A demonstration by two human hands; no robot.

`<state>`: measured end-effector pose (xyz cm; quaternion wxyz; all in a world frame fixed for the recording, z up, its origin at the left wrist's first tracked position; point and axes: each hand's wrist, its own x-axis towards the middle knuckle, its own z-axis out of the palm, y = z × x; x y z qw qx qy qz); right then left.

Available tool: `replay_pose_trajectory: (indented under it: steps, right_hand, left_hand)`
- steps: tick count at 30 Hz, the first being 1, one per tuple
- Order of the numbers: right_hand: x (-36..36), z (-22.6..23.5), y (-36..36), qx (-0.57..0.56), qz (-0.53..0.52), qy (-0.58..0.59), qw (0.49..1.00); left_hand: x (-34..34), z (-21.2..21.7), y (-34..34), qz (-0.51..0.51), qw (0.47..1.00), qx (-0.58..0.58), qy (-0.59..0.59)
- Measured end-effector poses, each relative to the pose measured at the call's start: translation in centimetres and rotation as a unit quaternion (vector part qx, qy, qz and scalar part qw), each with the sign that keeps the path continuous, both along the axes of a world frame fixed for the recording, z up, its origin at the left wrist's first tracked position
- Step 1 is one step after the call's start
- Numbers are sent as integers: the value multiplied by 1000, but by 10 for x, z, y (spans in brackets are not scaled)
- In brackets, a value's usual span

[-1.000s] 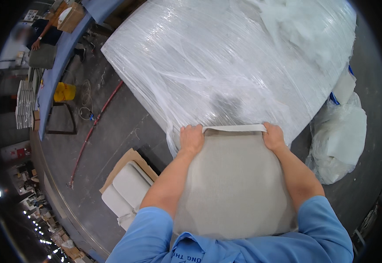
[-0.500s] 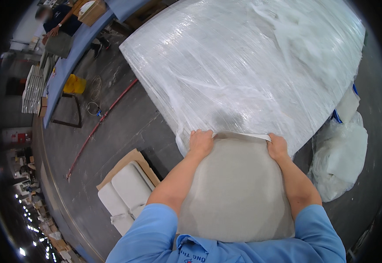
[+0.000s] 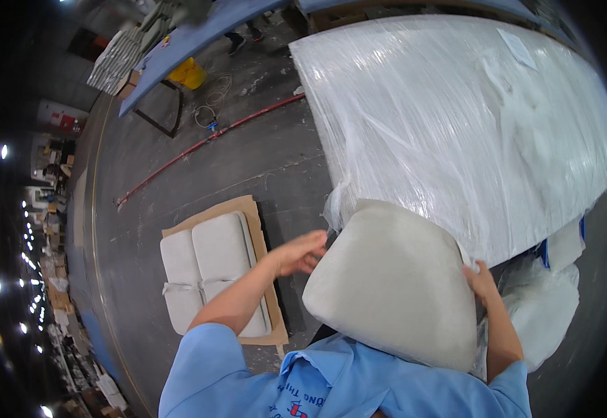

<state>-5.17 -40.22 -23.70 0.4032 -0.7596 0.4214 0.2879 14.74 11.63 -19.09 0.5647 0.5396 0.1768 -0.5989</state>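
Note:
A beige fabric seat cushion (image 3: 394,282) leans in front of my chest, its top edge against the plastic-wrapped stack. My left hand (image 3: 302,253) hovers just off the cushion's left side, fingers loosely bent and apart, with nothing in them. At the cushion's right edge, my right hand (image 3: 482,280) is closed on its upper corner; the fingertips are partly hidden. A strip of clear film hangs beside the cushion's top left.
The large stack wrapped in clear film (image 3: 456,132) fills the upper right. Several beige cushions (image 3: 221,251) lie on brown cardboard (image 3: 276,306) at left. A bag of white stuff (image 3: 544,313) stands right. A red pipe (image 3: 209,139) crosses the floor below a blue table (image 3: 192,42).
My left hand has let go of the cushion's top edge and moved left of it. The cushion has turned and tilted, and my right hand has come lower along its right side. My view has swung left.

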Motion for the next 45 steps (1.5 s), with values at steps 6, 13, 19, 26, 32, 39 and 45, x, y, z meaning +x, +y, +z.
replay_pose_trajectory:
  steps: [6,13,19,26,32,39,45]
  right_hand:
    - [-46,-7,24,93,-51,-111,988]
    - [-6,-14,80,224,-235,-320,890]
    - [67,115,218,322,-195,-390,840]
    - [65,126,213,311,-244,-534,747]
    - [50,146,215,285,-245,-542,751]
    - [35,164,225,260,-213,-565,753]
    - [31,179,233,199,-185,-564,780]
  left_hand:
    - [-75,70,-43,294,939,-178,-8]
    - [-53,213,-88,187,921,-239,-242]
    - [-71,160,-133,108,863,-192,-455]
    - [-97,157,-177,65,882,-238,-402]
    - [-102,156,-184,63,876,-252,-406]
    - [-100,147,-187,73,863,-284,-412]
    - [-98,137,-184,72,858,-292,-416]
